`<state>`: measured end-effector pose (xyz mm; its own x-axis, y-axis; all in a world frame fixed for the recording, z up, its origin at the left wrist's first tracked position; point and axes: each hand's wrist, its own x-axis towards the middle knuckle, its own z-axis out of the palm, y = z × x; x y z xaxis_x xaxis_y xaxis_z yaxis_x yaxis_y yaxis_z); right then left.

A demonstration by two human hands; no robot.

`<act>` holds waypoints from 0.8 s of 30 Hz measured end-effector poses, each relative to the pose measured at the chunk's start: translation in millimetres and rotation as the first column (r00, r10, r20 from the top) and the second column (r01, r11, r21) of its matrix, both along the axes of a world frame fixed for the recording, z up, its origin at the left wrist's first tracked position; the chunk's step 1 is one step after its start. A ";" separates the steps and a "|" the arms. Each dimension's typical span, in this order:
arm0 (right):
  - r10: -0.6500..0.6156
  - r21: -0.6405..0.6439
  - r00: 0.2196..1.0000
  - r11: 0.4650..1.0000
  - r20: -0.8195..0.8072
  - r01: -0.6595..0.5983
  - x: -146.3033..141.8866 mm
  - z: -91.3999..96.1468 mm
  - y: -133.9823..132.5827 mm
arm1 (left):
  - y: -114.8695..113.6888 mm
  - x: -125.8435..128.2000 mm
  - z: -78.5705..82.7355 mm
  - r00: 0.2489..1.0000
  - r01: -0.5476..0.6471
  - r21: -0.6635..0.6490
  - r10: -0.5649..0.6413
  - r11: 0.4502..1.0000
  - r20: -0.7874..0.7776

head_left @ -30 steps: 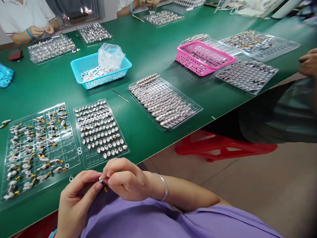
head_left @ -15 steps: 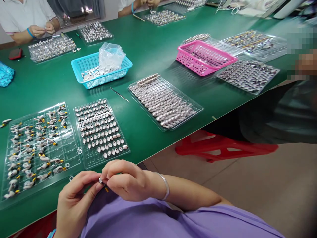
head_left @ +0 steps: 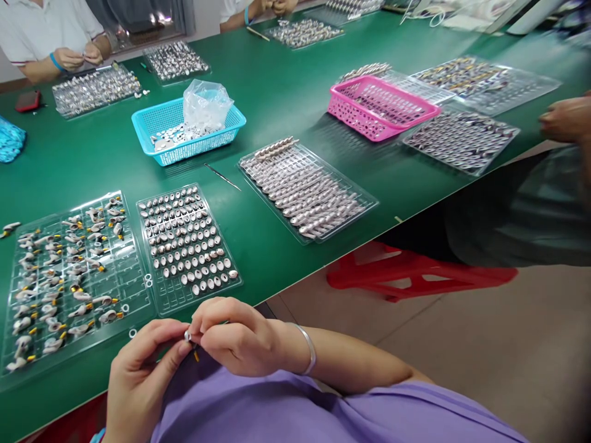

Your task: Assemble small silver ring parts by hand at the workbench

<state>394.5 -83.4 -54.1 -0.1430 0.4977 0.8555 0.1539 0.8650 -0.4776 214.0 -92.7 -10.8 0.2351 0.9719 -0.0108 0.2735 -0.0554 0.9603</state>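
In front of my purple top, my left hand (head_left: pixel 143 363) pinches a small white earbud part (head_left: pixel 187 336) between thumb and index finger. My right hand (head_left: pixel 240 335), fingers curled, meets it from the other side; whatever lies in its fingertips is hidden. Below the fingertips hangs a thin dark piece with an orange-yellow end (head_left: pixel 196 356). Just beyond my hands lies a clear tray (head_left: pixel 173 300) with rows of small white oval shells. Left of it, a larger clear tray (head_left: pixel 135 271) carries white earbud parts with yellow ends. Small white rings (head_left: pixel 133 333) lie beside that tray.
Tweezers (head_left: pixel 222 176) lie near a blue basket (head_left: pixel 194 143) holding white pieces and a plastic bag. A tray of white parts (head_left: pixel 305 191) and a pink basket (head_left: pixel 383 111) stand to the right. Co-workers' hands (head_left: pixel 80 57) work across the green table. A red stool (head_left: pixel 415 271) stands below.
My hands stay almost in place, with the orange-yellow end shifted slightly left and down. At the right edge, a co-worker's hand shows more clearly. The trays and baskets have not moved.
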 end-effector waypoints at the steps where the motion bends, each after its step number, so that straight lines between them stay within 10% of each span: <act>1: -0.001 -0.002 1.000 1.000 0.006 0.002 0.2 -0.2 -0.3 | 0.0 -0.6 -0.4 1.000 0.002 0.000 -0.002 1.000 -0.004; 24: 0.007 0.029 0.997 1.000 0.073 -0.009 -0.2 -4.1 -0.4 | -1.1 0.2 -1.1 0.999 0.003 0.033 -0.002 0.999 -0.051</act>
